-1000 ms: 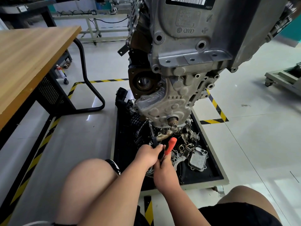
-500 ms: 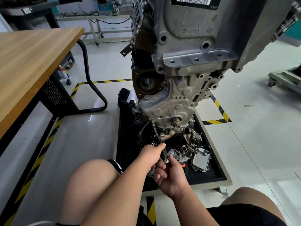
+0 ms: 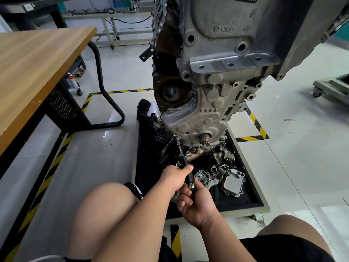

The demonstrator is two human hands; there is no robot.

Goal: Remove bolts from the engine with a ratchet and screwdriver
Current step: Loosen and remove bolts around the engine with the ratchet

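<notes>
Slippage at the tip is risked: the long tool [image 3: 181, 156], set against the engine's [image 3: 217, 103] lower edge, is gripped far back by the left hand [image 3: 174, 178], its butt pinched by the right hand [image 3: 200, 205].

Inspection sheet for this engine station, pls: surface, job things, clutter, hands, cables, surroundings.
Surface: black tray under engine, on glossy floor.
Job's things: engine stands over tray; black-shafted tool reaches its lower edge; screwdriver not seen.
Clutter: loose metal parts, incl. finned cooler, in tray.
Hands: left hand grips tool shaft; right hand holds its metal end.
Cables: black cable on rear frame.
Surroundings: wooden table, hazard tape.
</notes>
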